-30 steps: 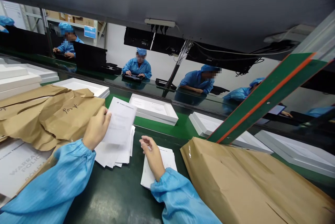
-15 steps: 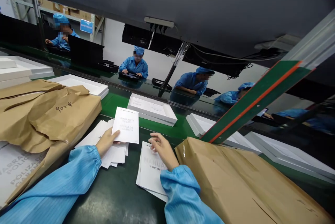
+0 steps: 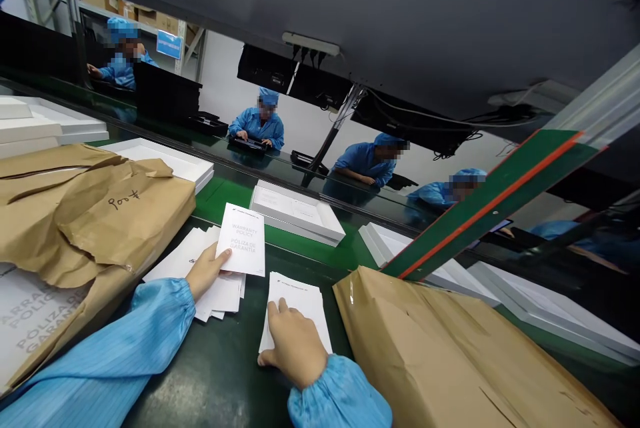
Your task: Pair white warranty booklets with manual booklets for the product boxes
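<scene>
My left hand [image 3: 207, 271] is closed on a white warranty booklet [image 3: 243, 239], thumb on its front and the other fingers behind it. Beneath that hand a loose fanned pile of white booklets [image 3: 220, 296] lies on the table. My right hand [image 3: 296, 341] rests on a stack of manuals [image 3: 306, 295], its fingers apart over the top cover and the thumb at the left edge. Most of the printing on that cover is hidden by the hand.
An opened brown paper package [image 3: 125, 235] of warranty booklets lies at the left. Another brown package [image 3: 450, 348] stands at the right. Beyond, white box trays [image 3: 300, 215] sit on the green belt [image 3: 225, 195]. A slanted green post [image 3: 480, 208] rises at the right. Several co-workers sit behind.
My right hand has come down and toward me onto the manuals, its fingers now on the top cover. My left hand still holds the warranty booklet, almost unmoved.
</scene>
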`<state>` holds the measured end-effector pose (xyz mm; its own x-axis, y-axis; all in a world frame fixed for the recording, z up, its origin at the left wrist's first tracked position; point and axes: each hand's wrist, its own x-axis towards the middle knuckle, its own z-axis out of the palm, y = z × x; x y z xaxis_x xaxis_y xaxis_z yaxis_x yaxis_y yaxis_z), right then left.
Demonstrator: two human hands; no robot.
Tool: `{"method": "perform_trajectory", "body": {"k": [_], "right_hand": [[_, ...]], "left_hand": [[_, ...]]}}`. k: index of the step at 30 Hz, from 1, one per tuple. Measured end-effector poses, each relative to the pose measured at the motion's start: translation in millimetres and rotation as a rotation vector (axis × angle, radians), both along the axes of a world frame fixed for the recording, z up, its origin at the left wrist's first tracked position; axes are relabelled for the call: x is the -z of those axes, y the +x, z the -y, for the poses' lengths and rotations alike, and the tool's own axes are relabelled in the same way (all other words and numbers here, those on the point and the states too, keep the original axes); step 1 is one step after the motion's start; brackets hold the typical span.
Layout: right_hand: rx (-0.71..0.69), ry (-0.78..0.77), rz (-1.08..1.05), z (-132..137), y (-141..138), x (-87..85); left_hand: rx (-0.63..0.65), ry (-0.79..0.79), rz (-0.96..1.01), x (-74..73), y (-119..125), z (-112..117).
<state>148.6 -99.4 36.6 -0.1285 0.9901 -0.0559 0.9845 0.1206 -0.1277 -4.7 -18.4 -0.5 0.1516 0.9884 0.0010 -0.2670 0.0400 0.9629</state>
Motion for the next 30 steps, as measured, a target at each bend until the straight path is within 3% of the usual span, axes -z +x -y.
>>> {"method": "perform_trajectory", "body": {"k": [4, 10, 18, 26, 30], "right_hand": [[-0.069, -0.016, -0.006, -2.1, 9.7, -4.1], [-0.143, -0.216, -0.087, -11.0, 35.5, -27.0], [-0.038, -0.235, 0.216, -7.8, 13.7, -23.6], [-0.051, -0.268, 0.251, -11.7, 26.5, -20.6], [-0.14, -0.283, 0.218, -11.9, 31.0, -22.7]], "left_hand": [[-0.009, 0.001, 0.006, 2.1, 0.7, -1.4], [-0.003, 0.012, 0.002, 2.5, 0.3, -1.4], [0.007, 0.016, -0.017, 4.6, 0.5, -3.6], [0.004, 0.01, -0.012, -0.1, 0.5, -1.4], [0.008, 0.028, -0.052, 0.9, -0.4, -1.6]]}}
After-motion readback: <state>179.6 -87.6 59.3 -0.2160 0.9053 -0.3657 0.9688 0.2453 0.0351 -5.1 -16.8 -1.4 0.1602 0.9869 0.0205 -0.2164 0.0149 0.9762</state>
